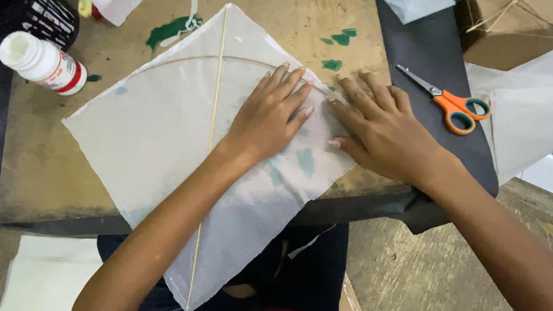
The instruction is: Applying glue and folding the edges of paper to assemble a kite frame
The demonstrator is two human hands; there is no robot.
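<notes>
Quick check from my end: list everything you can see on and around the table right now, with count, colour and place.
kite: one, white paper with thin wooden sticks, centre of table, lower tip over the near edge
glue bottle: one, white with red band, lying at left
scissors: one pair, orange handles, right, on black sheet
black sheet: one, right side of table
table: one, brown wood with green paint marks
left hand: flat on the kite, palm down
right hand: flat on the kite's right edge
</notes>
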